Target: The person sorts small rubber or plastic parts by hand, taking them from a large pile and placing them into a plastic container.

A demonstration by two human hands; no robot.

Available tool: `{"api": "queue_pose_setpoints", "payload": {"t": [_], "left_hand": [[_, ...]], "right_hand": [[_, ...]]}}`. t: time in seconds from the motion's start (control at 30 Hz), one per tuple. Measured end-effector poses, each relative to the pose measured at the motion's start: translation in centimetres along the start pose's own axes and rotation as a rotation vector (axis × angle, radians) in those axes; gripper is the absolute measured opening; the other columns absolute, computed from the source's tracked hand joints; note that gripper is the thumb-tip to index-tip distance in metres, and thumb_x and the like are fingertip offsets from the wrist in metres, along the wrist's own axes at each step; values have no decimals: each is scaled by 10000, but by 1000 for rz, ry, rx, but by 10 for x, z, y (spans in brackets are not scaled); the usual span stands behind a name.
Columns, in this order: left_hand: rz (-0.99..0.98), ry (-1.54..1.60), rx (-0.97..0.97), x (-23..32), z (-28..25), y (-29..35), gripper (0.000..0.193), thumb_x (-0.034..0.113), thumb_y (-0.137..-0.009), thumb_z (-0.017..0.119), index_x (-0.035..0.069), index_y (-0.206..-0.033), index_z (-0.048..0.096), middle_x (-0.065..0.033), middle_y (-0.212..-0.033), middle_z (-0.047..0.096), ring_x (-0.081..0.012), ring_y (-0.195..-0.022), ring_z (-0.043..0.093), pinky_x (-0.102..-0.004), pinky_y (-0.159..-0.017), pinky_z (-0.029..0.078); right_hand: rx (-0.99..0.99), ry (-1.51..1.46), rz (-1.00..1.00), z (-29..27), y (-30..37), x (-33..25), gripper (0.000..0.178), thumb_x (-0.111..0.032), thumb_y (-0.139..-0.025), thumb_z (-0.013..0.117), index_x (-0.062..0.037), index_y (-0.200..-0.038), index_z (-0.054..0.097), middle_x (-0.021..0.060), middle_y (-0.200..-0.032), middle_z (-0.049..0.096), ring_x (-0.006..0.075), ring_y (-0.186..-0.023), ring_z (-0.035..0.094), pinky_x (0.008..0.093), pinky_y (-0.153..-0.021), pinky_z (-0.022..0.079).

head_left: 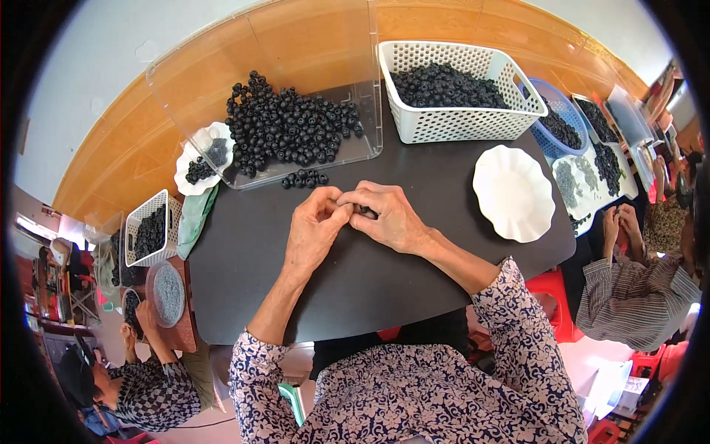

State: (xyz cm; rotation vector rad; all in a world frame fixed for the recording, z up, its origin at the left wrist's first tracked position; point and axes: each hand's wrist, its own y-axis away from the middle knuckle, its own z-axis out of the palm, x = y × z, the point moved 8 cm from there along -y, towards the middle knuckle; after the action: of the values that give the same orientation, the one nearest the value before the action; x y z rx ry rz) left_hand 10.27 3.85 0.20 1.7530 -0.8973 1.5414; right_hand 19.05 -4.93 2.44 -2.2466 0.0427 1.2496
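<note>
We look down on a dark tabletop [244, 251]; a clear bin [355, 149] stands at its far side, holding a heap of round black pieces [285, 133]; beside it we have a white perforated basket [462, 124], then a scalloped white dish [514, 194]; our left hand [314, 228] and right hand [392, 217] meet near the bin, fingers [358, 197] of both pinching a small dark piece [363, 209], partly hidden.

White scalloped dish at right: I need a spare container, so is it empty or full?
Empty: the dish shows only bare white inside.
</note>
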Motion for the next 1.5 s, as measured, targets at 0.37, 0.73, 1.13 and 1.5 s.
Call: {"api": "queue_pose_setpoints", "payload": {"t": [0.37, 0.73, 1.13, 1.5], "left_hand": [[3, 302, -47, -16, -2, -6, 245, 50, -887, 609, 22, -1126, 564, 3, -857, 596, -68, -803, 561, -220, -750, 465], [-118, 483, -104, -21, -4, -6, 323, 69, -900, 617, 11, -1203, 521, -27, -864, 611, -123, -813, 602, -257, -768, 485], [-79, 535, -69, -22, 2, -4, 330, 10, -902, 597, 1, -1219, 505, -44, -938, 626, -106, -863, 602, -255, -800, 506], [-58, 367, -65, -19, -3, -4, 330, 27, -898, 599, 11, -1216, 513, -19, -868, 617, -90, -808, 583, -241, -782, 481]], "right_hand": [[-26, -36, 59, -3, -4, 4, 261, 2, -764, 688, -45, -1019, 662, 49, -784, 578, 130, -630, 554, 278, -576, 468], [15, -4, 0, -6, -3, -4, 257, 8, -777, 706, -54, -1025, 676, 29, -804, 568, 84, -614, 519, 247, -548, 455], [-2, 21, -19, -1, -1, -6, 338, 19, -758, 731, -80, -1074, 661, 17, -826, 519, 71, -592, 480, 245, -532, 430], [37, 50, -36, -2, 0, -4, 294, -17, -770, 733, -41, -1052, 650, 34, -800, 550, 93, -617, 522, 247, -540, 447]]}}
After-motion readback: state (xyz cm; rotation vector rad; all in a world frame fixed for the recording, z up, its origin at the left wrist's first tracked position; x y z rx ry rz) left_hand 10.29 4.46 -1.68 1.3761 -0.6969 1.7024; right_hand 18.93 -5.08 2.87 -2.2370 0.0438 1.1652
